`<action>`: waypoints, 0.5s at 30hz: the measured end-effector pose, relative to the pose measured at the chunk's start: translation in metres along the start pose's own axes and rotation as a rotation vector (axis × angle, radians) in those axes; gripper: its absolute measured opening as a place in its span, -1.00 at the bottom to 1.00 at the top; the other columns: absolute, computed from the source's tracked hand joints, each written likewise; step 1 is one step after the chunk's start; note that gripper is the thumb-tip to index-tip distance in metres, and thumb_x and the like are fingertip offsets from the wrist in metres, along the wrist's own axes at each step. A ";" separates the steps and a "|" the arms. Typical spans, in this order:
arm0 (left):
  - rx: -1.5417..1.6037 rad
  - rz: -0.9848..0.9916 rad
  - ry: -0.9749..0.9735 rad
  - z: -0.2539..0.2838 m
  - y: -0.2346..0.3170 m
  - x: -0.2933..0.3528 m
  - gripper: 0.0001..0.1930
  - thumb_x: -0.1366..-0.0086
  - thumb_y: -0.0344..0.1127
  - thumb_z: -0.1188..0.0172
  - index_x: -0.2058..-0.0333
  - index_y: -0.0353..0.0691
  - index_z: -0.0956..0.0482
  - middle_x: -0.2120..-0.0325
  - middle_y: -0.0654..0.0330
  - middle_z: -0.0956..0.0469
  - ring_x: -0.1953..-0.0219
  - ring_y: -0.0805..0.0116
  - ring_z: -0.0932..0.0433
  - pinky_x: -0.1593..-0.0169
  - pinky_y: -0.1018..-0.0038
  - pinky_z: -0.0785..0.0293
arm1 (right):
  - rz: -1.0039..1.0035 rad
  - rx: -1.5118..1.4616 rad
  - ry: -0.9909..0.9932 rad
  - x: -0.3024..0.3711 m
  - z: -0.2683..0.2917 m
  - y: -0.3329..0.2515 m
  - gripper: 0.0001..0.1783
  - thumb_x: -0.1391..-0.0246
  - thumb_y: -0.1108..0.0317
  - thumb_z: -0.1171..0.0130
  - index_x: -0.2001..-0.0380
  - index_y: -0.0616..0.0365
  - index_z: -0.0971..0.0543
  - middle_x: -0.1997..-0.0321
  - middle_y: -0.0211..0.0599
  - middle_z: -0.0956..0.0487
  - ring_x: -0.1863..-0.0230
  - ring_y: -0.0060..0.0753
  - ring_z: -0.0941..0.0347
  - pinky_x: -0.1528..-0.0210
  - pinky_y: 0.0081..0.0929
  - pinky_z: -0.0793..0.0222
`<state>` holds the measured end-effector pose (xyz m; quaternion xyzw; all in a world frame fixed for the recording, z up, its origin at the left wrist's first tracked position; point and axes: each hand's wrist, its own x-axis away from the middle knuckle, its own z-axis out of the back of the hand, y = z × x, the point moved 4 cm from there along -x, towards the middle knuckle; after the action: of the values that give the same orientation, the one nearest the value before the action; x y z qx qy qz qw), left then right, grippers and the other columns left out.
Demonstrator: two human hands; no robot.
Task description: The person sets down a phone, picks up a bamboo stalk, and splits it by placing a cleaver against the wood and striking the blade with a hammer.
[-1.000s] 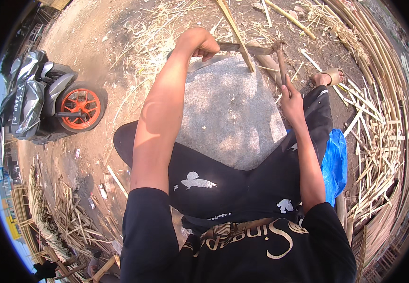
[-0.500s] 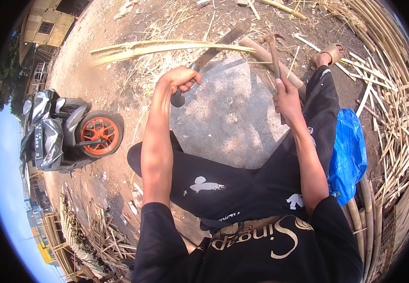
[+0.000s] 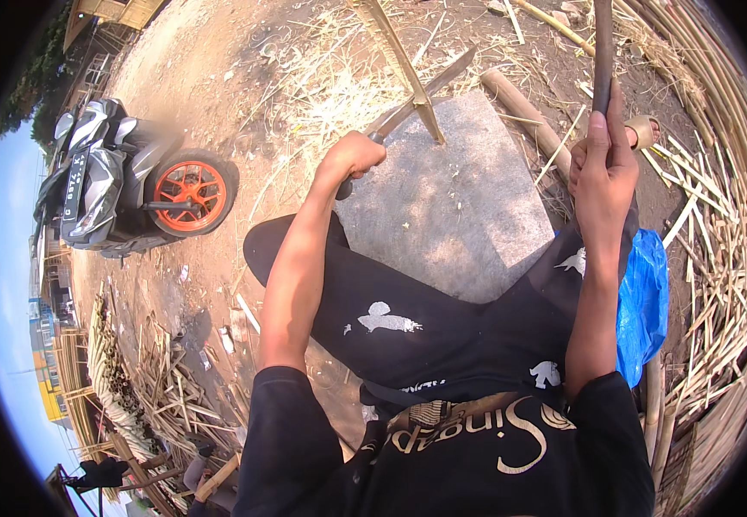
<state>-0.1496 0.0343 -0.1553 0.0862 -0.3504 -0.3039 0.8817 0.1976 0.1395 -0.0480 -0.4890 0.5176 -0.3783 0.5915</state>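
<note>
My left hand [image 3: 354, 157] is closed around the black handle of a machete [image 3: 453, 74], its blade pointing away and to the right. The blade crosses a split bamboo piece [image 3: 395, 47], which stands steeply over the far part of a grey stone slab [image 3: 442, 224]. Whether the bamboo's lower end rests on the slab I cannot tell. My right hand [image 3: 604, 168] grips a hammer [image 3: 603, 60] by its dark handle, raised to the right; its head is beyond the top edge of the picture.
A round bamboo pole [image 3: 520, 105] lies past the slab. Split bamboo strips [image 3: 718, 284] are heaped at the right, near a blue plastic sheet [image 3: 641, 302]. At the left stands a motorcycle [image 3: 102, 185] with an orange wheel. Pale shavings [image 3: 326, 99] cover the ground ahead.
The bamboo piece has swung from lying nearly level to standing steeply across the blade. My right hand has lifted the hammer up and right, taking its head out of view.
</note>
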 end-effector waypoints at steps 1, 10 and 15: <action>0.026 0.007 -0.003 -0.002 -0.001 0.003 -0.82 0.05 -0.35 -0.08 0.70 -0.35 -0.45 0.76 0.14 -0.41 0.74 0.39 -0.34 0.61 0.36 -0.27 | 0.082 -0.007 0.058 -0.004 -0.009 -0.014 -0.42 -0.40 0.28 0.05 -0.42 0.10 -0.17 0.65 -0.65 -0.19 0.64 -0.78 -0.06 0.63 -0.66 -0.03; -0.199 -0.065 0.157 -0.037 0.026 -0.006 -0.62 0.06 -0.25 -0.13 0.30 -0.36 -0.69 0.28 -0.14 -0.67 0.16 -0.02 -0.67 0.13 0.23 -0.56 | -0.196 0.712 -0.620 0.023 -0.059 0.126 -0.49 -0.33 0.32 -0.01 -0.33 0.01 -0.34 0.08 0.23 -0.60 0.09 -0.06 -0.61 0.01 -0.26 -0.42; -0.063 -0.038 0.076 -0.061 0.004 -0.023 -0.65 0.01 -0.23 -0.14 0.32 -0.38 -0.69 0.38 -0.09 -0.67 0.33 0.11 -0.68 0.24 0.28 -0.56 | -0.020 0.448 -0.344 0.009 -0.040 0.085 -0.48 -0.35 0.32 0.00 -0.34 0.09 -0.31 0.09 0.00 -0.58 0.05 -0.36 -0.44 -0.04 -0.49 -0.29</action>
<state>-0.1202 0.0473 -0.2118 0.0765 -0.3051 -0.3278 0.8909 0.1549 0.1431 -0.1320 -0.4082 0.3080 -0.4005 0.7603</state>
